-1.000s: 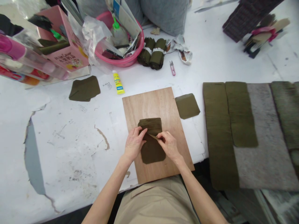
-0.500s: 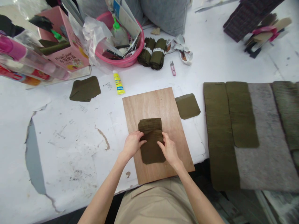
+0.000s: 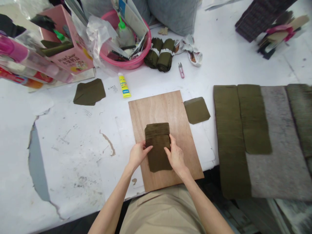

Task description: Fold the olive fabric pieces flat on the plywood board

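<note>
A stack of dark olive fabric pieces (image 3: 158,156) lies on a wooden board (image 3: 158,105) in front of me, its upper edges layered in close steps. My left hand (image 3: 138,156) grips the stack's left edge, thumb on top and fingers at the side. On the opposite edge, my right hand (image 3: 175,156) has its thumb over the cloth and its index finger along the side. Just right of the board is a single olive piece (image 3: 197,110). More olive pieces (image 3: 90,92) lie loosely overlapped at the left.
A yellow glue tube (image 3: 124,86) and pink thread snips (image 3: 181,70) lie beyond the board. Behind them are tied olive rolls (image 3: 165,57), a pink basin (image 3: 133,65) and a pink box (image 3: 73,60). Olive panels on grey cloth (image 3: 275,175) hang over the table edge at right.
The top fabric piece now lies flatter against the stack. My left fingers have drawn from over the cloth to its side edge, and my right index finger reaches slightly farther up.
</note>
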`<act>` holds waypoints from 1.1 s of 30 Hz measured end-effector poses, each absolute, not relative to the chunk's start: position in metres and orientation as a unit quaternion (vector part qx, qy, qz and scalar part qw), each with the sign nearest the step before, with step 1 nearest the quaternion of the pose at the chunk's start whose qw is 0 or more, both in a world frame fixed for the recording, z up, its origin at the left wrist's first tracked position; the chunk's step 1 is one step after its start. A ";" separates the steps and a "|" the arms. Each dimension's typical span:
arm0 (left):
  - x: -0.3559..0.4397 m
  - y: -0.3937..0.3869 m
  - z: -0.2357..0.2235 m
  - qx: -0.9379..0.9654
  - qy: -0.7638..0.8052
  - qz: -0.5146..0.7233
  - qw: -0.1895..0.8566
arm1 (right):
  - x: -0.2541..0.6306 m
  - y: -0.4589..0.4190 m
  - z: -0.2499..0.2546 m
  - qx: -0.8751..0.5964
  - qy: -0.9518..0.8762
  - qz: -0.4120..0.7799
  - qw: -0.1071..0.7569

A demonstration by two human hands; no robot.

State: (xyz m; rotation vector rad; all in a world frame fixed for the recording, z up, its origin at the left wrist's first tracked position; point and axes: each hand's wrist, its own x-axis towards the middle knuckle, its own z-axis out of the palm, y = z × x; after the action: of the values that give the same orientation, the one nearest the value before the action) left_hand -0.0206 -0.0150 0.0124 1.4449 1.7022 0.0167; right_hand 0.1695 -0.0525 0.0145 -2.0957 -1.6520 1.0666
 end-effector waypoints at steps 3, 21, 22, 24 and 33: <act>-0.021 -0.016 0.011 0.576 0.686 0.007 0.444 | 0.169 -0.052 0.016 -0.728 -0.574 0.357 0.112; -0.015 -0.027 0.008 0.559 0.735 0.034 0.382 | 0.166 -0.054 0.018 -0.746 -0.618 0.248 -0.008; -0.015 -0.028 0.008 0.554 0.741 0.039 0.378 | 0.166 -0.054 0.019 -0.747 -0.618 0.244 -0.014; -0.014 -0.030 0.009 0.550 0.748 0.047 0.368 | 0.166 -0.055 0.019 -0.749 -0.618 0.237 -0.016; -0.020 -0.037 0.008 0.534 0.738 0.140 0.388 | 0.167 -0.057 0.032 -0.732 -0.647 0.203 0.061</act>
State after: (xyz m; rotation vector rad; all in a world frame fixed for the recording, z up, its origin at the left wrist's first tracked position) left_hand -0.0204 -0.0365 0.0080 1.3592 1.8785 0.3550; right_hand 0.1667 -0.0572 0.0319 -2.2152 -1.9580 0.6136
